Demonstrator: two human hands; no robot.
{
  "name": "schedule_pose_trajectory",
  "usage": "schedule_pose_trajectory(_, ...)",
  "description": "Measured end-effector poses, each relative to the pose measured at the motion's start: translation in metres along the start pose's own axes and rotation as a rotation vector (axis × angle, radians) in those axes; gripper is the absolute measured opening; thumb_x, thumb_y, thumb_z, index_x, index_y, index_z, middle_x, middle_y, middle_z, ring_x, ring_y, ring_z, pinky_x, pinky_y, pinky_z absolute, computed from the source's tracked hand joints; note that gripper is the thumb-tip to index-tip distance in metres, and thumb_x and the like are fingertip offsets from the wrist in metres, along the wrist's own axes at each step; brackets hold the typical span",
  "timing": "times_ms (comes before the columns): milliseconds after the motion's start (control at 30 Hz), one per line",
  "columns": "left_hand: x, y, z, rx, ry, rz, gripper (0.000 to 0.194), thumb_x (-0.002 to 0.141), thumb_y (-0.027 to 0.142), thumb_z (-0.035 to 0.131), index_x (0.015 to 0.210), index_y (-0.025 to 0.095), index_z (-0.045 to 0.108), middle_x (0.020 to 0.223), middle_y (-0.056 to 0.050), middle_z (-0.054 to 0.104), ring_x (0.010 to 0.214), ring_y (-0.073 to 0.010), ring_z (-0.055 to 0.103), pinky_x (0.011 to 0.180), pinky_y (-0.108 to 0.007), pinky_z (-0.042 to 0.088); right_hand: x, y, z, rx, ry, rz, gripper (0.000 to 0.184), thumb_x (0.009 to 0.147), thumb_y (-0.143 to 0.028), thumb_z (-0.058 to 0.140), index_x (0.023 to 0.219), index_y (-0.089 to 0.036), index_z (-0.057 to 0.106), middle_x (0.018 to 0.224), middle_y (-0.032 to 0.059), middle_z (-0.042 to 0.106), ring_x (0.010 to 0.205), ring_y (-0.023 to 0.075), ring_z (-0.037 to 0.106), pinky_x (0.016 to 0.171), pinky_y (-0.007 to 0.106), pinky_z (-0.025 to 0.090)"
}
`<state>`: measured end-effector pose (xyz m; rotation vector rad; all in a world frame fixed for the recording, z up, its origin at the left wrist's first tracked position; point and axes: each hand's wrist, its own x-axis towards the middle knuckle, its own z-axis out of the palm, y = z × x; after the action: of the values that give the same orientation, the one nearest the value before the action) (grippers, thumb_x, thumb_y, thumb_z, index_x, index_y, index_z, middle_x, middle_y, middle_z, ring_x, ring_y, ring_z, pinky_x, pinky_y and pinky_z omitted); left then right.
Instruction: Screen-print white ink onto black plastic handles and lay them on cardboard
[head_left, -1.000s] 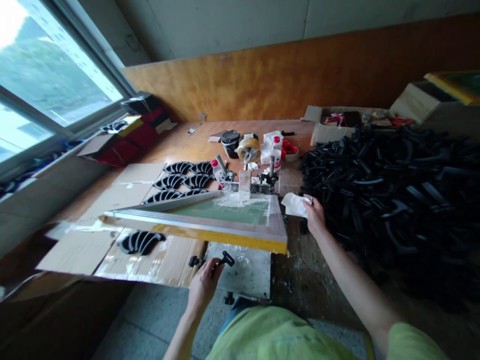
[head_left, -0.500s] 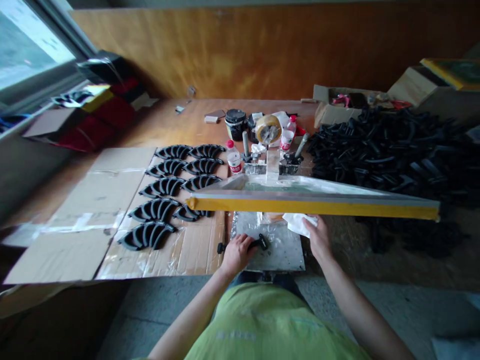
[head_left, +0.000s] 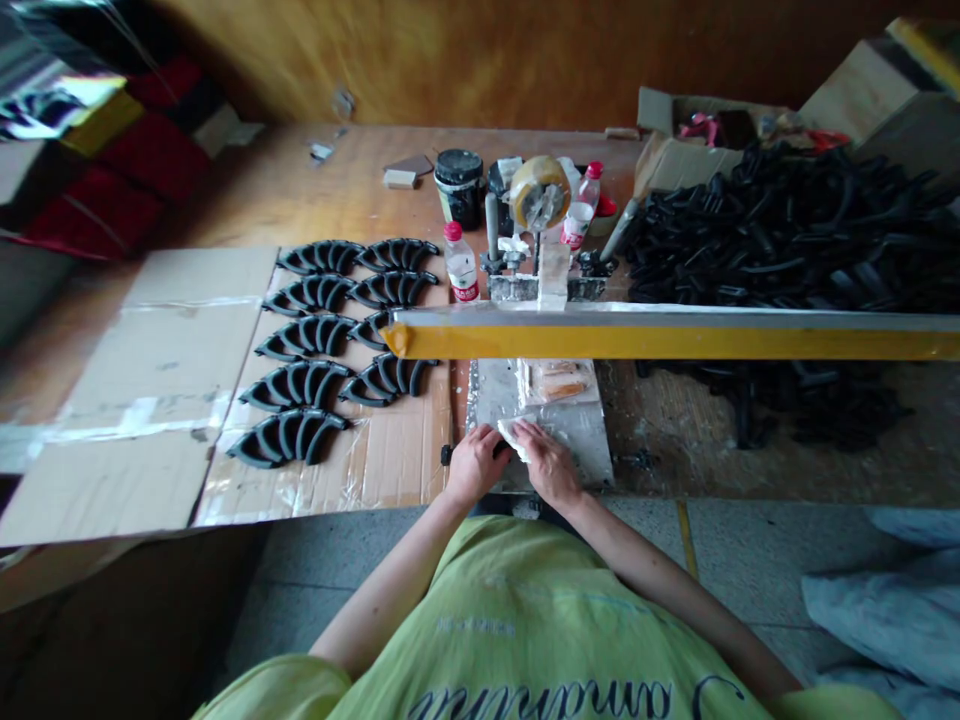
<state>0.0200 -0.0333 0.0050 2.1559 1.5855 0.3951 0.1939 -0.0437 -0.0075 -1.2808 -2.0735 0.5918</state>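
My left hand (head_left: 475, 466) is closed around a black plastic handle-like part (head_left: 446, 455); its knobbed left end sticks out past my fingers, and the rest is mostly covered. Pressed against its right end is a folded white cloth or tissue (head_left: 513, 436), gripped by my right hand (head_left: 553, 468). Both hands are close together over the near part of a grey metal plate (head_left: 491, 390). Farther back on that plate lies a clear-taped patch with a light brown holder (head_left: 556, 382). Above it hangs a flat frame with a yellow taped edge (head_left: 660, 343).
Rows of black curved parts (head_left: 289, 437) lie on cardboard (head_left: 172, 390) to the left. A heap of black parts (head_left: 780, 240) fills the right. Behind the frame stand a red-capped bottle (head_left: 460, 265), a black tub (head_left: 459, 190) and a clamp mechanism holding a tape roll (head_left: 540, 193).
My right hand has come left and toward me with the white cloth, up to the black part. My left hand still holds that part. The view has tilted downward.
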Motion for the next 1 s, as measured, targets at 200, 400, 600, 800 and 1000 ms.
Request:
schedule_pose_trajectory(200, 0.001, 0.002, -0.001, 0.045, -0.020, -0.058, 0.011, 0.085, 0.026, 0.061, 0.081, 0.018, 0.068, 0.082, -0.005, 0.061, 0.080, -0.0168, 0.059, 0.074, -0.027, 0.045, -0.013, 0.004, -0.002, -0.009, -0.042, -0.058, 0.053, 0.094, -0.005, 0.037, 0.143, -0.024, 0.047, 0.138, 0.0056, 0.058, 0.133, 0.0176, 0.048, 0.115, 0.040, 0.039)
schedule_pose_trajectory(400, 0.000, -0.001, 0.000, -0.026, -0.010, -0.043, 0.015, 0.083, 0.023, 0.064, 0.095, 0.020, 0.072, 0.086, -0.005, 0.064, 0.082, -0.0169, 0.061, 0.075, -0.026, 0.046, -0.041, 0.004, -0.021, 0.063, -0.112, -0.003, 0.049, 0.092, -0.007, 0.036, 0.134, -0.024, 0.055, 0.132, 0.0048, 0.063, 0.127, 0.0182, 0.055, 0.110, 0.040, 0.044)
schedule_pose_trajectory(600, 0.000, -0.002, 0.001, -0.032, -0.005, -0.066, 0.021, 0.085, 0.034, 0.065, 0.097, 0.018, 0.073, 0.090, -0.006, 0.065, 0.085, -0.0177, 0.062, 0.077, -0.028, 0.048, -0.031, 0.006, -0.043, 0.255, 0.039, 0.506, 0.035, 0.087, -0.021, 0.045, 0.118, -0.025, 0.062, 0.103, 0.0038, 0.073, 0.074, 0.0186, 0.069, 0.062, 0.027, 0.056)
schedule_pose_trajectory(800, 0.000, -0.003, 0.001, -0.018, -0.014, -0.052, 0.020, 0.086, 0.034, 0.065, 0.097, 0.019, 0.072, 0.088, -0.004, 0.063, 0.085, -0.0167, 0.060, 0.077, -0.027, 0.047, 0.025, 0.011, -0.023, 0.411, 0.142, 0.441, 0.024, 0.083, -0.025, 0.054, 0.102, -0.021, 0.068, 0.103, 0.0057, 0.070, 0.099, 0.0217, 0.064, 0.088, 0.034, 0.052)
schedule_pose_trajectory(1000, 0.000, -0.005, 0.002, -0.008, -0.018, -0.035, 0.019, 0.087, 0.035, 0.064, 0.094, 0.019, 0.071, 0.086, -0.004, 0.062, 0.085, -0.0171, 0.060, 0.077, -0.027, 0.047, 0.019, 0.007, -0.007, 0.231, 0.060, 0.398, 0.018, 0.078, -0.019, 0.064, 0.096, -0.021, 0.066, 0.097, 0.0054, 0.069, 0.096, 0.0223, 0.064, 0.088, 0.036, 0.049)
